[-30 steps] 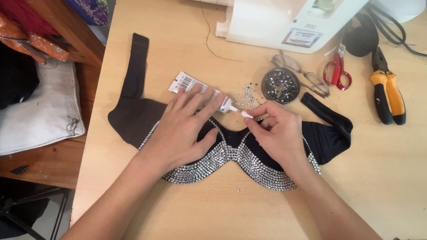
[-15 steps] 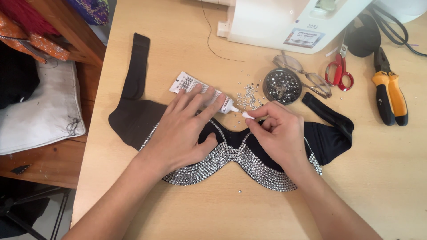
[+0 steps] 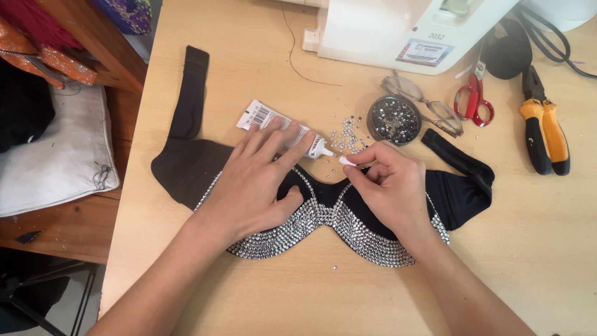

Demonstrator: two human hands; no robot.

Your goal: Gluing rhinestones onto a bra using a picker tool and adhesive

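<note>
Your hands on the rhinestone bra top

Your left hand [image 3: 258,180] lies flat, fingers spread, on the black bra top [image 3: 186,168]; beside it, your right hand [image 3: 388,186] pinches a small white stick [image 3: 346,160].

We see a pale wooden table [image 3: 547,249] filling most of the view, evenly lit with soft shadows. Along its left edge we find a darker reddish-brown wooden bench [image 3: 68,233] bearing a white cushion [image 3: 56,158] and some orange and black fabric [image 3: 37,56]. Below it we make out a grey floor [image 3: 74,311] crossed by thin black metal legs [image 3: 84,292].
</note>
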